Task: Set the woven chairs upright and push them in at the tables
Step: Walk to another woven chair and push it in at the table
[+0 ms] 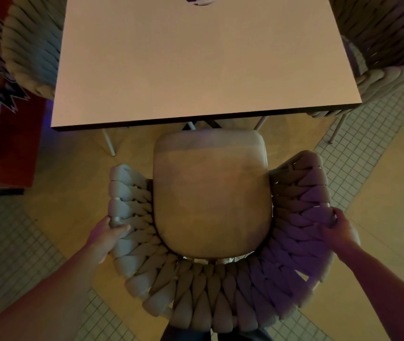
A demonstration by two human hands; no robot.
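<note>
Chair (210, 193): upright, facing the table (196, 57), seat front just short of its edge, not yet under. Left hand (108, 233) and right hand (338, 230): each wrapped around the woven rim. Risk: a skewed push would likely drive an armrest into the edge.

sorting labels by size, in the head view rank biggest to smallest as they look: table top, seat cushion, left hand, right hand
1. table top
2. seat cushion
3. left hand and right hand: they look alike in size, so no ranking between them.
The cushion lies nearer the camera, which enlarges it.
</note>
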